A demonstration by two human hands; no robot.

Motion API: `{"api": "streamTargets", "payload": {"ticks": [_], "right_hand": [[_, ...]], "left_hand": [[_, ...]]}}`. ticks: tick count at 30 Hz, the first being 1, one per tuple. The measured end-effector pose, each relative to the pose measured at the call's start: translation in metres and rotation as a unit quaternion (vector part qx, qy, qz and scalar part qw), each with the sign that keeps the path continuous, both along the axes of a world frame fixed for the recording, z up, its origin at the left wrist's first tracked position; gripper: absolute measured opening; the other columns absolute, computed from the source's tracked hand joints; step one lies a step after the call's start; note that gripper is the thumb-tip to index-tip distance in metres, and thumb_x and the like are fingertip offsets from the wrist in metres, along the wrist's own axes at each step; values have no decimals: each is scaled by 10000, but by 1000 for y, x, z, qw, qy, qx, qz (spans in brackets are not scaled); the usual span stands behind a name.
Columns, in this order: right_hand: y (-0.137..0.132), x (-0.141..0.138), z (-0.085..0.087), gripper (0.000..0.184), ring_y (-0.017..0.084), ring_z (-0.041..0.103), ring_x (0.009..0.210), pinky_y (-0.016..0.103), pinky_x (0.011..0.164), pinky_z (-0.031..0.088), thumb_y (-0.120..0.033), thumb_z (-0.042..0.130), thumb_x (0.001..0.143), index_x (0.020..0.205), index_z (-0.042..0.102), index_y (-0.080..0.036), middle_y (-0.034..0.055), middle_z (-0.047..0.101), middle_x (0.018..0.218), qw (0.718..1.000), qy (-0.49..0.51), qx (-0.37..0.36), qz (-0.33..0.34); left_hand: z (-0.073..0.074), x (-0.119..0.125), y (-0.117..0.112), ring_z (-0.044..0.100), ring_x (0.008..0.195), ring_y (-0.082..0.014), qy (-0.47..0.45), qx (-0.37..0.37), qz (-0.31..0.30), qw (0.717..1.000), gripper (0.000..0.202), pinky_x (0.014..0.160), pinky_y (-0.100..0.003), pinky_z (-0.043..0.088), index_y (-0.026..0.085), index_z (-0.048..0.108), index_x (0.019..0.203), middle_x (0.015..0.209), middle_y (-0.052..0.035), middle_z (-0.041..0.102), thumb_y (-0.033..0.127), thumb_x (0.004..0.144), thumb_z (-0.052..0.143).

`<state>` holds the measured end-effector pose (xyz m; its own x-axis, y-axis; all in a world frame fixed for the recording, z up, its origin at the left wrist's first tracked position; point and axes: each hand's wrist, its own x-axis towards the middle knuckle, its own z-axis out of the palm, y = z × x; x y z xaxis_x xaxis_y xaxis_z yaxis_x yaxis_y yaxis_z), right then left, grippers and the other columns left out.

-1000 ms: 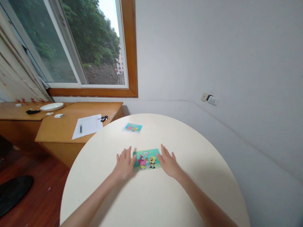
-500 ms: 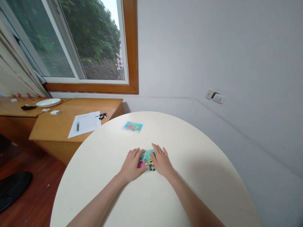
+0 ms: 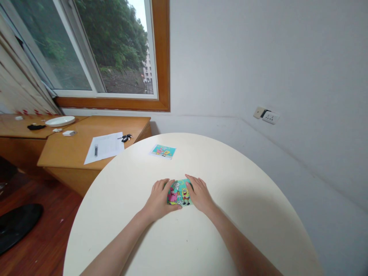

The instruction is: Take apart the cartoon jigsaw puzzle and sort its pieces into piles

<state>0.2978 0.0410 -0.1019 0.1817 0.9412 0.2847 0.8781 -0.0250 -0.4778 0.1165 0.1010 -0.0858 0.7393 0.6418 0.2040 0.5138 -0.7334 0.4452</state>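
A small rectangular cartoon picture [image 3: 178,193], teal with pink and yellow figures, lies on the table between my two hands. My left hand [image 3: 161,197] curves round its left side, with the thumb along the near edge and the fingers at the far left corner. At the right side, my right hand [image 3: 199,194] holds the edge, its thumb resting over the picture and its other fingers reaching past the far corner. Both palms hide the picture's side edges. Further back lies a similar cartoon card [image 3: 163,151] with a pale border, touched by neither hand.
The round white table [image 3: 132,245] stands close to the wall. On the wooden desk [image 3: 80,132] at the left are a paper sheet [image 3: 107,147] with a pen [image 3: 96,150], keys [image 3: 125,138], a white plate [image 3: 60,121] and a small white box [image 3: 69,133].
My hands have moved slightly apart, so more of the cartoon picture shows between them. The whole view has shifted a little.
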Motion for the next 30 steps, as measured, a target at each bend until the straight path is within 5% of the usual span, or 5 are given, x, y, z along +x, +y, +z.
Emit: {"api": "streamTargets", "payload": {"ticks": [5,9,12,16,30], "right_hand": [[-4,7,7,445,191,404,1225,409,1049,239,-357,340,904,1321,385,-207,74,476,1318,998,-7,-44,51],[-10,16,16,908,248,214,1338,448,1091,111,-570,594,693,1420,191,-204,93,283,1445,978,-17,-134,162],[-10,18,17,1156,280,151,1353,461,1095,70,-648,669,539,1435,119,-167,124,204,1469,971,-16,-156,180],[-8,17,11,1092,264,203,1336,444,1093,93,-649,634,584,1430,152,-153,129,247,1452,978,-17,-138,155],[-7,16,11,1007,268,288,1278,408,1072,163,-625,667,560,1382,294,-178,114,359,1378,982,-36,-119,142]], "left_hand": [[-7,-2,2,359,1220,-344,8,3,44,999,936,1033,-528,214,114,359,1310,1307,-196,419,638,587,638],[-8,-5,8,388,1192,-332,-1,1,17,1000,917,1009,-503,278,103,350,1317,1293,-199,434,637,620,615],[-4,-10,13,381,1198,-320,-6,-8,-36,999,923,1006,-477,303,115,341,1329,1308,-195,419,624,615,631],[1,-15,16,365,1207,-306,-11,-28,-74,997,937,1014,-455,309,125,328,1342,1315,-184,408,588,602,667],[4,-14,13,412,1133,-296,-39,-37,-59,997,814,968,-456,348,191,422,1281,1232,-137,468,507,587,707]]}}
